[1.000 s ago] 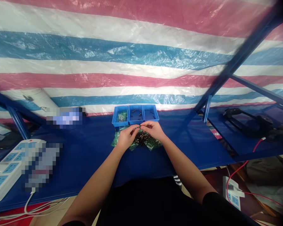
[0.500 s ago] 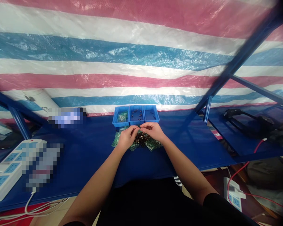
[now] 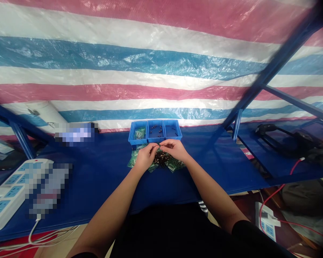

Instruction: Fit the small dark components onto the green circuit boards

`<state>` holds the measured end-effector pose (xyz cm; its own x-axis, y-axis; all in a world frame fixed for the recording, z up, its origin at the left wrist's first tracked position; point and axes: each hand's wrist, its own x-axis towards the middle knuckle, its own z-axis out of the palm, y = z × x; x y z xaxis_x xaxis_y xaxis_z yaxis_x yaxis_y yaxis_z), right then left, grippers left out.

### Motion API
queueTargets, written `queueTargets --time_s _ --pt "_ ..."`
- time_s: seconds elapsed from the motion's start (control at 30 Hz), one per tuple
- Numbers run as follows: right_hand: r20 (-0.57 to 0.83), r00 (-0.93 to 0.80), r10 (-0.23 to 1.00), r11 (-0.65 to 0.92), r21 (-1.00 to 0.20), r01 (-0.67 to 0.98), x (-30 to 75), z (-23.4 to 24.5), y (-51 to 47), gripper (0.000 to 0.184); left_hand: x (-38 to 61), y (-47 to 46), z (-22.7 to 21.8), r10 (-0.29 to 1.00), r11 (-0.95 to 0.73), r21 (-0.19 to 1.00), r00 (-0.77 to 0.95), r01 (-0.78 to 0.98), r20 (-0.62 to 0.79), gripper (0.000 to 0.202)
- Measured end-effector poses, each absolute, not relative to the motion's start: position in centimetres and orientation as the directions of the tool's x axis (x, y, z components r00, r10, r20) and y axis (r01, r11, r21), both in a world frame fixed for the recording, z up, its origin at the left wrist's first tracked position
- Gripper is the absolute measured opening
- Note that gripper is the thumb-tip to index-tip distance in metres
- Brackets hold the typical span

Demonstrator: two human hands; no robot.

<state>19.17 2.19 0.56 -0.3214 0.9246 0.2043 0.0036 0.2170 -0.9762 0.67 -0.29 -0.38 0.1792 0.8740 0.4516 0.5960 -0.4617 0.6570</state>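
My left hand (image 3: 146, 156) and my right hand (image 3: 174, 149) meet fingertip to fingertip above a pile of small parts. Both are pinched closed; whatever sits between the fingertips is too small to make out. Beneath them lies a heap of small dark brown pieces (image 3: 162, 159). Green-tinted clear packets (image 3: 133, 158) spread to the left of the heap, and another packet (image 3: 172, 166) lies at its right. Just beyond my fingers stand three joined blue bins: the left bin (image 3: 133, 138) holds green packets, the middle bin (image 3: 155, 139) a few dark pieces, the right bin (image 3: 174, 137) a few tiny dark bits.
A blue table (image 3: 97, 168) carries everything. At its left are a white power strip (image 3: 18, 186) and a blurred-out flat object (image 3: 50, 188) with a cable. Blue metal posts (image 3: 239, 125) rise at the sides. A striped plastic sheet (image 3: 150, 61) hangs behind.
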Motion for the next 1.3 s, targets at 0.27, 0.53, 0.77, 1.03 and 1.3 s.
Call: queueTargets --time_s 0.27,0.53,0.77,1.03,1.3 --pt "0.223 -0.274 0.935 0.225 -0.974 -0.024 19.16 0.56 2.28 0.029 0.75 -0.38 -0.25 0.845 -0.505 0.623 0.196 0.597 0.497 0.028" --pt "0.211 -0.344 0.915 0.226 -0.974 0.004 19.25 0.90 2.05 0.034 0.58 -0.31 -0.07 0.847 -0.506 0.625 0.206 0.595 0.489 0.026" --pt "0.217 -0.316 0.924 0.230 -0.973 0.003 19.25 0.80 2.15 0.032 0.73 -0.42 -0.11 0.855 -0.489 0.621 0.194 0.612 0.481 0.026" --pt "0.213 -0.326 0.921 0.214 -0.976 -0.032 19.23 0.86 2.14 0.031 0.73 -0.39 -0.09 0.841 -0.507 0.617 0.189 0.602 0.507 0.024" --pt "0.227 -0.323 0.919 0.231 -0.973 -0.025 19.28 1.07 1.97 0.029 0.54 -0.40 -0.09 0.861 -0.486 0.638 0.205 0.597 0.465 0.025"
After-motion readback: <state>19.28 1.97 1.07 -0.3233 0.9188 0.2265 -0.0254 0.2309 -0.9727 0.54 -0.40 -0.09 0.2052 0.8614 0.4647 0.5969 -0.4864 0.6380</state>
